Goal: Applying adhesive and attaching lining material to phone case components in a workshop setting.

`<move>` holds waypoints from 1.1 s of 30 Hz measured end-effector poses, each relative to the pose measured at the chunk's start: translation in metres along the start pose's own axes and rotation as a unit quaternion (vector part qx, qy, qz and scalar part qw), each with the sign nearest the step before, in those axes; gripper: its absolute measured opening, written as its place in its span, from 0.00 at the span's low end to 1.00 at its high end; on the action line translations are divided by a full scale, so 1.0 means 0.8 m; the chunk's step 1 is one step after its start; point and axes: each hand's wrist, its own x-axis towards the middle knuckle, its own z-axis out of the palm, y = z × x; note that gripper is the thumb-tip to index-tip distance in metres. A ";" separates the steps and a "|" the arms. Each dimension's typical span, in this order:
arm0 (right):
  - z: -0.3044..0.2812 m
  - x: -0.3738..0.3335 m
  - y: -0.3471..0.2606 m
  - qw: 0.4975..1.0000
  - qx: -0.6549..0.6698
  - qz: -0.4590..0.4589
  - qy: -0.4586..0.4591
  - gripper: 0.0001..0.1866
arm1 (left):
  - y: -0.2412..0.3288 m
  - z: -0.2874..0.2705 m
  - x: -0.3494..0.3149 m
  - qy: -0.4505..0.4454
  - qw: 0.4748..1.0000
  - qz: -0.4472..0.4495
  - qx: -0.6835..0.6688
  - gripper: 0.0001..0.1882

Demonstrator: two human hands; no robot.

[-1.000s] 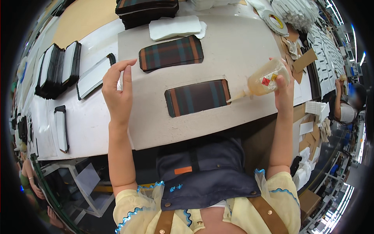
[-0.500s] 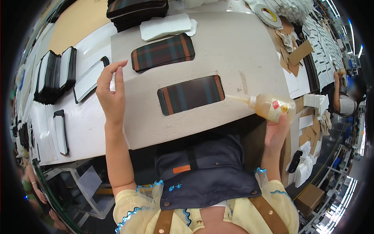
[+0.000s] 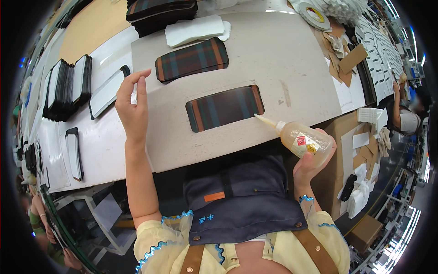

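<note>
In my right hand (image 3: 305, 171) is a clear squeeze bottle (image 3: 306, 142) of yellowish liquid, tilted, its long thin nozzle pointing left. The nozzle tip appears at the lower right edge of a dark plaid rectangular piece (image 3: 224, 108) with orange-brown end stripes; whether it touches I cannot tell. Raised over the left side of the board, my left hand (image 3: 131, 105) has loosely bent fingers, the thumb close to the forefinger, and nothing visible held. Farther back lies a stack of similar plaid pieces (image 3: 191, 60), to the right of my left hand.
White sheets (image 3: 194, 33) and a taller plaid stack (image 3: 162, 16) stand behind. Black-edged white panels (image 3: 59, 91) line the left, with a narrow one (image 3: 74, 153) nearer. At the right are a tape roll (image 3: 312, 16), cardboard scraps (image 3: 337, 68) and another person (image 3: 408, 114).
My right hand has swung the bottle left and tilted it, bringing the nozzle from beyond the plaid piece's right end to its lower right edge. My left hand has barely moved.
</note>
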 end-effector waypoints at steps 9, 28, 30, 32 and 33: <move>0.032 -0.020 -0.001 0.993 0.075 -0.025 -0.091 0.42 | 0.003 -0.002 0.000 0.003 1.000 0.004 0.000 0.08; 0.067 0.012 0.028 0.983 0.181 0.035 0.009 0.41 | 0.006 -0.009 -0.002 0.004 1.000 0.018 0.014 0.08; 0.038 0.077 0.044 0.991 0.115 0.009 0.073 0.41 | 0.003 -0.007 -0.002 0.018 1.000 0.017 0.005 0.08; -0.004 0.132 0.075 0.992 -0.002 0.009 0.129 0.41 | 0.001 -0.002 -0.003 0.010 1.000 0.019 0.011 0.08; -0.023 0.151 0.084 0.993 -0.041 0.042 0.107 0.40 | 0.000 -0.003 -0.003 0.013 1.000 0.019 0.013 0.08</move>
